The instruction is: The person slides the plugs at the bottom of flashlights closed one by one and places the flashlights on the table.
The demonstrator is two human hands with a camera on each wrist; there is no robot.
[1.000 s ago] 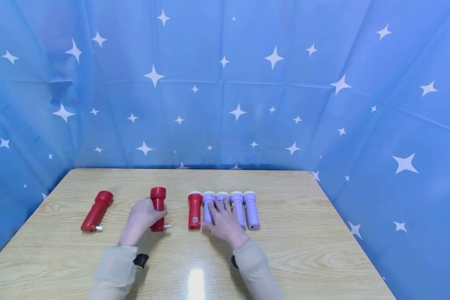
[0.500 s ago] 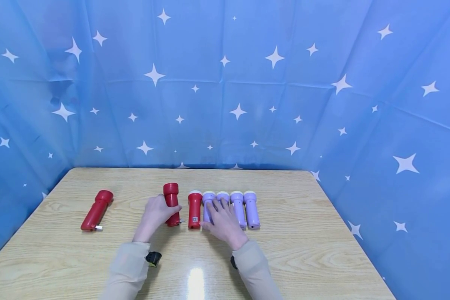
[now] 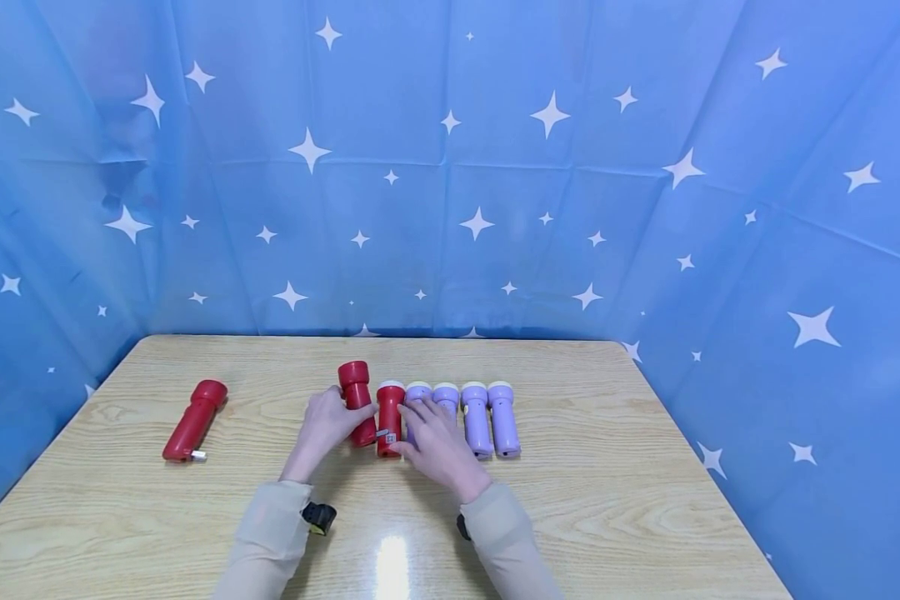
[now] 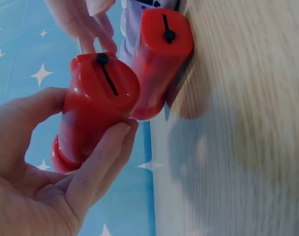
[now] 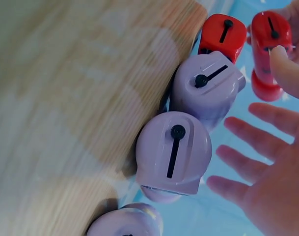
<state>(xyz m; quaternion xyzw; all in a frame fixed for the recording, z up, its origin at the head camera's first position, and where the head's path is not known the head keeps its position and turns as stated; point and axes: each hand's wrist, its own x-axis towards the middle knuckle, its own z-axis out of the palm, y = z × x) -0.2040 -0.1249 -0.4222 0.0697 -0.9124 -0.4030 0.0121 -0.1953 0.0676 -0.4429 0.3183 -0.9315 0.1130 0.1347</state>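
Observation:
My left hand (image 3: 326, 427) grips a red flashlight (image 3: 355, 396) around its body, fingers on one side and thumb on the other. In the left wrist view this flashlight (image 4: 95, 103) is off the table, its switch end towards the camera and metal prongs sticking out of its side. Just right of it lies a second red flashlight (image 3: 390, 408), first in a row with several purple flashlights (image 3: 477, 425). Over the row's left part hovers my right hand (image 3: 437, 442), fingers spread and partly hiding two purple ones. The right wrist view shows its fingers (image 5: 252, 135) holding nothing.
Another red flashlight (image 3: 195, 421) lies slanted at the left of the wooden table (image 3: 607, 517), its plug folded out. Behind the table hangs a blue curtain (image 3: 390, 208) with white stars.
My left hand has carried the red flashlight rightwards and slightly away from me, up beside the row, tilting it. My right hand has shifted slightly left along the row.

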